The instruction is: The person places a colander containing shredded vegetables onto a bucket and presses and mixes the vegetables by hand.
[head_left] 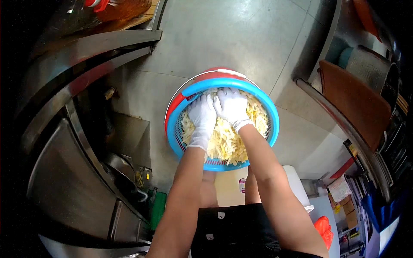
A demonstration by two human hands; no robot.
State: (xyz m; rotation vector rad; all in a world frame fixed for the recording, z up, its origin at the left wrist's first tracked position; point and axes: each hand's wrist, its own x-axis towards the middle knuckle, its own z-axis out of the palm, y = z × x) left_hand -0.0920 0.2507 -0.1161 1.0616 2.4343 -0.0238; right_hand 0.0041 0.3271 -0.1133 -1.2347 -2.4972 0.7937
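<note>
Pale yellow strips of cut vegetable (226, 142) fill a blue plastic basket (275, 124) with slotted sides. Both my hands wear thin white gloves and press down side by side on the strips near the basket's far rim. My left hand (202, 112) lies on the heap with its fingers stretched forward. Close against it, my right hand (232, 105) rests with its palm down and its fingertips partly sunk in the strips. The basket sits in the mouth of a red bucket (171, 105) with a wire handle (183, 84). What lies under the palms is hidden.
Grey floor tiles (215, 38) surround the bucket. Metal shelving (73, 180) stands at left, with a metal rail (344, 122) and brown board (355, 94) at right. A white container (297, 185) and red plastic bag (323, 230) are near my right arm.
</note>
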